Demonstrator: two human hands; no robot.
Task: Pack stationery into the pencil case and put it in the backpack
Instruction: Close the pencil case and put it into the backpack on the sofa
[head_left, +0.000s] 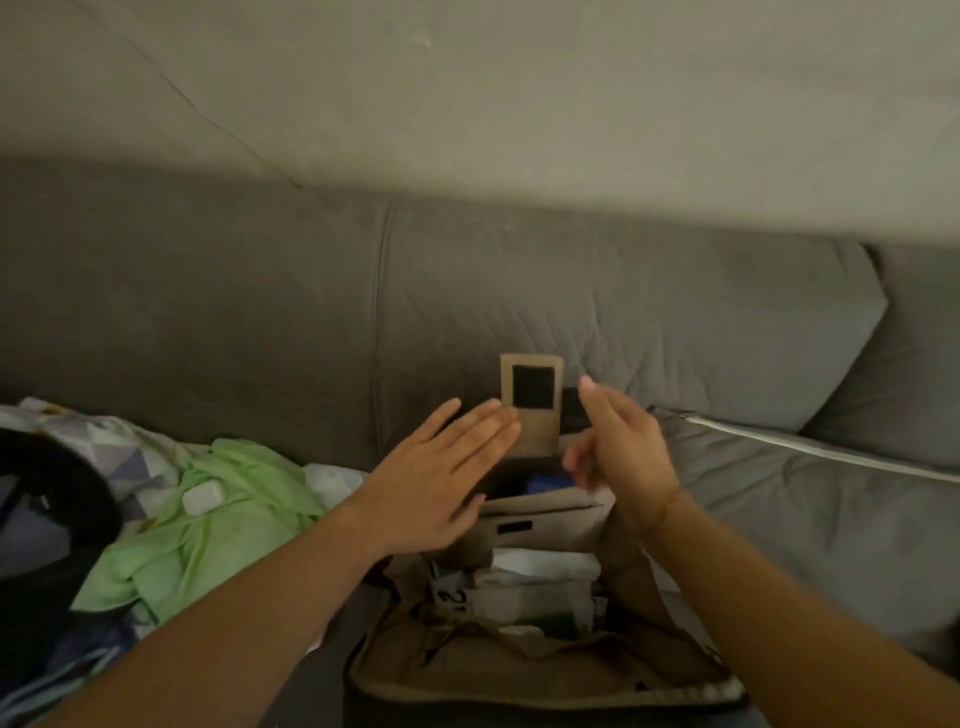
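Note:
A tan backpack (519, 660) stands open on the grey sofa, low in the middle of the view. White papers and packets (535, 582) fill its main compartment. Its tan flap with a black velcro square (532, 395) stands upright against the sofa back. A blue object (545, 480) shows in the dark rear pocket; I cannot tell what it is. My left hand (441, 473) hovers flat, fingers spread, just left of the flap. My right hand (618, 457) is blurred, fingers loosely curled, over the rear pocket at the right. Neither hand holds anything. No pencil case is clearly visible.
A light green cloth (218, 530) with a white earbud case (202, 496) on it lies to the left. Farther left are a patterned sheet (119, 457) and a black rounded object (62, 493). Grey sofa cushions (805, 519) rise at the right.

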